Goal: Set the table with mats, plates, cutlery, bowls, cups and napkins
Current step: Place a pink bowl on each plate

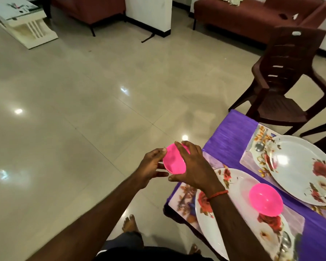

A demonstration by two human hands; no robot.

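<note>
Evidently the bowl step was in hand. Both hands held a pink plastic bowl, the held bowl, tilted on edge so its hollow faced the camera. It was in the air over the tiled floor, just off the table's near-left corner and touching nothing else.

- Left hand: thumb on the upper rim, fingers curled at the left side, grasping the held bowl.
- Right hand: fingers spread over the right side, thumb low, also grasping it. Some pink showed behind these fingers; I could not tell whether a further bowl was nested there.

Table state, on the purple tablecloth:
- Near mat carried the near plate, with a second bowl upright on it.
- Far mat carried the far plate, bare, with a spoon just beside its left rim.
- No cups or napkins in view.

Judgement: task roughly midway. The next move probably called for carrying the held bowl rightward across the near setting, levelling it upright, and setting it down centred on the far plate. One hand should suffice. The reach would pass over the second bowl, so clearance mattered.
</note>
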